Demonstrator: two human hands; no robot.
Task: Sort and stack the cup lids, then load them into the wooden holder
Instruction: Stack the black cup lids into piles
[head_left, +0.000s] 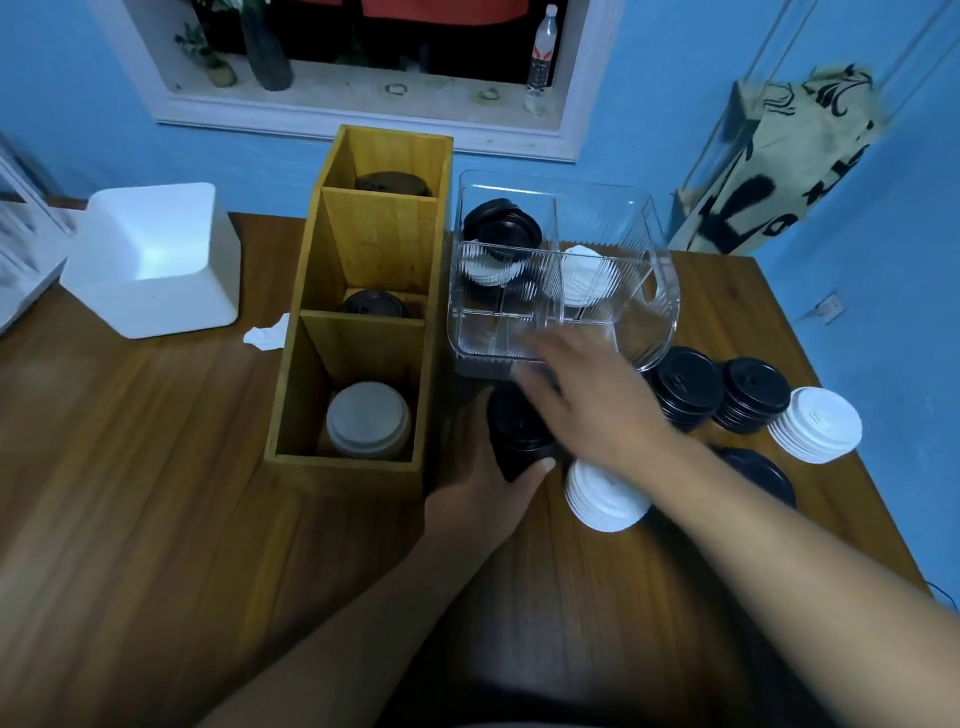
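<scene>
One wide worktop (130, 467) carries everything. On it is the wooden holder (358, 239): pale lids in the near slot, black lids in the middle and far slots. The clear bin (639, 312) touches its right side, with more lids inside. The black stack (519, 436) sits just beside the holder's near corner. The left hand (483, 467) grips it, thumb wrapped round. The right hand (587, 400) is over it, blurred, fingers straight and holding nothing.

Best to square the stack, lift it above the holder wall, then lower it into a black slot. It's crowded here, with the white stack (605, 496) close by; the free room is on the left.
</scene>
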